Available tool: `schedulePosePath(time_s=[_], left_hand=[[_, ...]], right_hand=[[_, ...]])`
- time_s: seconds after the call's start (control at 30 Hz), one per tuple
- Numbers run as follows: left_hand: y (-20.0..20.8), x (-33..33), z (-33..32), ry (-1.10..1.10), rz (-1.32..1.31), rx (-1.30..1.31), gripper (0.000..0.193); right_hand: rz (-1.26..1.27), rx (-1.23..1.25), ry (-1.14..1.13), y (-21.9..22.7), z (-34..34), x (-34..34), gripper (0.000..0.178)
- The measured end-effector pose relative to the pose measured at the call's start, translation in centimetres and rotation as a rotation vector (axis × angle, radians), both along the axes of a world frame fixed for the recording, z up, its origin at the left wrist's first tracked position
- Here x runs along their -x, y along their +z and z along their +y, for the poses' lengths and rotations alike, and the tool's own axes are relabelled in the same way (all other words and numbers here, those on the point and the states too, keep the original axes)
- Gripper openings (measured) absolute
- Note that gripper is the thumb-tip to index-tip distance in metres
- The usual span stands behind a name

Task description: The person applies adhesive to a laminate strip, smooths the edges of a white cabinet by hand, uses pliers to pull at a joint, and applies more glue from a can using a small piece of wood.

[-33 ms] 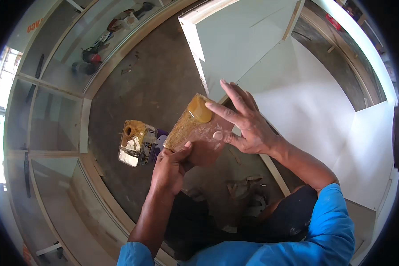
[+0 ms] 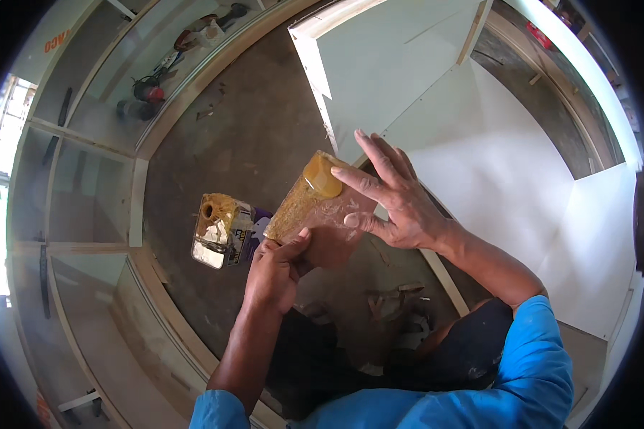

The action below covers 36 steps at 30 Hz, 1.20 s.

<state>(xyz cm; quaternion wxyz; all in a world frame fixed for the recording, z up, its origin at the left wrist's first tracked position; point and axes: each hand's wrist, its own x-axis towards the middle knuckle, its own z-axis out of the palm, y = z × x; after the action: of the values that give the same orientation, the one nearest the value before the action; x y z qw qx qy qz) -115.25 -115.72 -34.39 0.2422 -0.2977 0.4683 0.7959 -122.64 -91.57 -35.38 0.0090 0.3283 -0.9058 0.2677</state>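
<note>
My left hand (image 2: 273, 275) grips the near-left corner of a thin, reddish-brown flat piece (image 2: 333, 232), thumb on top. Dried yellowish crust covers its left edge. A wet amber blob of what looks like glue (image 2: 322, 179) lies at its far end. Over the piece's right side, my right hand (image 2: 401, 196) is open with its fingers spread. Its index fingertip meets the blob's edge, and its thumb tip lies over the piece's face. Left of the piece, a rectangular metal can (image 2: 222, 232) stands on the floor, its top crusted with the same yellow-brown stuff around a round hole.
White panels joined into a cabinet body (image 2: 494, 136) fill the right side. Open wood-framed compartments (image 2: 93, 179) line the left, with a red and black power tool (image 2: 147, 93) in one. Scraps (image 2: 393, 304) lie on the brown floor near my legs.
</note>
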Motion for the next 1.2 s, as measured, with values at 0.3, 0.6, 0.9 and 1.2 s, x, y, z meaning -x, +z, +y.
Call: schedulePosePath(time_s=[0.3,0.6,0.9,1.2], left_hand=[[0.9,0.4,0.8,0.041,0.021,-0.019,0.034],[0.3,1.2,-0.8,0.222,-0.03,0.094,0.036],[-1.6,1.1,-8.7,0.629,0.19,0.272,0.04],[-1.4,1.6,-7.1,0.732,0.354,0.374,0.045]], right_hand=[[-0.062,-0.042,0.018,-0.8,-0.4,-0.8,0.065],[-1.142,0.669,0.104,0.5,3.3,2.1,0.037],[-1.263,0.773,-0.252,-4.0,13.3,4.6,0.053],[-1.458,0.512,-0.334,-12.2,10.4,6.6,0.07]])
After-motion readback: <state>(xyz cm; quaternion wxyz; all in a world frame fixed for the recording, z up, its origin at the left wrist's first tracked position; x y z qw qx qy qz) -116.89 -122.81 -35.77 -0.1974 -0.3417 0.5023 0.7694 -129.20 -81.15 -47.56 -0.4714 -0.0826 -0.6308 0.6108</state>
